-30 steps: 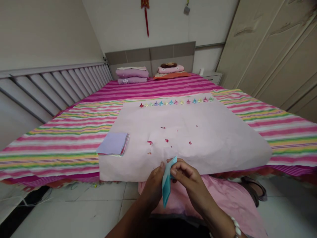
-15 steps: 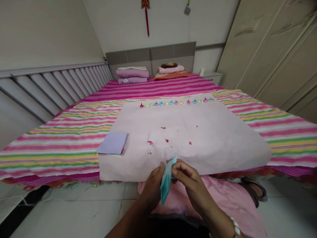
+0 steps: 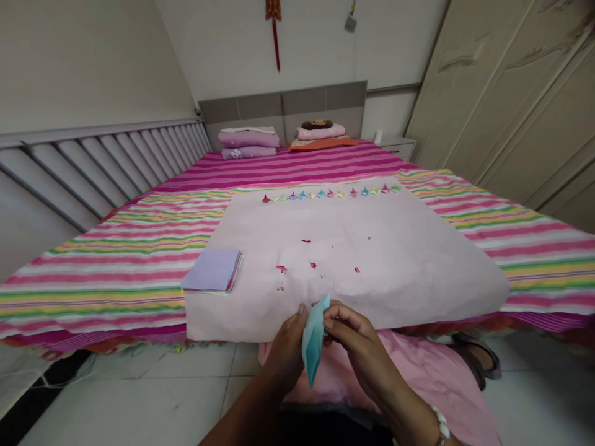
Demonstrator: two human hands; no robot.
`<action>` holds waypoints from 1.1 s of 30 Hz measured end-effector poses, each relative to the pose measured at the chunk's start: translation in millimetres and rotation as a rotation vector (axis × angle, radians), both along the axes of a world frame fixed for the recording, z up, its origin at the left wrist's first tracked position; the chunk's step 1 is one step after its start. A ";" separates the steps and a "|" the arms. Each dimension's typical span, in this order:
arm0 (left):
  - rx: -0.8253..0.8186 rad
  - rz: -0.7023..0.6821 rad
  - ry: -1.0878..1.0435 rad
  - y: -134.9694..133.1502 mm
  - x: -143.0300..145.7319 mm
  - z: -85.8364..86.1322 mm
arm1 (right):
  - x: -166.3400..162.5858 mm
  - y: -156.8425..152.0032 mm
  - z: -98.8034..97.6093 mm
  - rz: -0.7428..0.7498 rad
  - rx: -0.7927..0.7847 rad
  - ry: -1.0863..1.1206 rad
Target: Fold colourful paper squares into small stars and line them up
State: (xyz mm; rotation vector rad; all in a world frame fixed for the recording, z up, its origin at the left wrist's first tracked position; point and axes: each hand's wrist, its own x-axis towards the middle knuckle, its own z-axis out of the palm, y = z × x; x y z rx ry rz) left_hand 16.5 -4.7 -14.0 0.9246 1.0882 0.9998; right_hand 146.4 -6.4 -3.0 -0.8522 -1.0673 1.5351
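Note:
A folded light-blue paper piece [image 3: 313, 339] stands upright between my two hands, just in front of the bed's near edge. My left hand [image 3: 288, 350] pinches its left side with thumb and fingers closed. My right hand [image 3: 356, 344] is curled on its right upper edge, fingertips pressing the fold. A large pale pink sheet [image 3: 409, 260] lies on the striped bedspread beyond my hands. A row of several small folded paper shapes [image 3: 330, 193] in mixed colours runs along its far edge. A stack of square papers [image 3: 212, 271] with a lilac top lies at the sheet's left.
Small red paper scraps [image 3: 281, 269] dot the pink sheet. The bed [image 3: 116, 260] has a striped cover, with folded blankets and pillows [image 3: 248, 142] by the headboard. A slatted panel runs along the left, wardrobe doors [image 3: 511, 93] on the right. A shoe [image 3: 478, 356] lies on the tiled floor.
My hands and the blue paper stay in almost the same place; the paper's lower tip has shifted slightly as my fingers work the fold.

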 end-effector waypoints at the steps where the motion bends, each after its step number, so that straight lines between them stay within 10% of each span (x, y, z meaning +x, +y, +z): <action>1: -0.001 -0.010 -0.016 0.3 0.5 -1.2 | -0.2 -0.2 0.4 0.000 0.004 -0.004; 16: 0.143 0.342 0.175 3.4 -1.9 -4.2 | -6.8 -7.1 -3.3 -0.056 0.224 -0.382; 33: 0.382 0.067 0.392 6.7 -11.4 -16.2 | 2.8 1.5 -11.7 -0.206 0.091 -0.331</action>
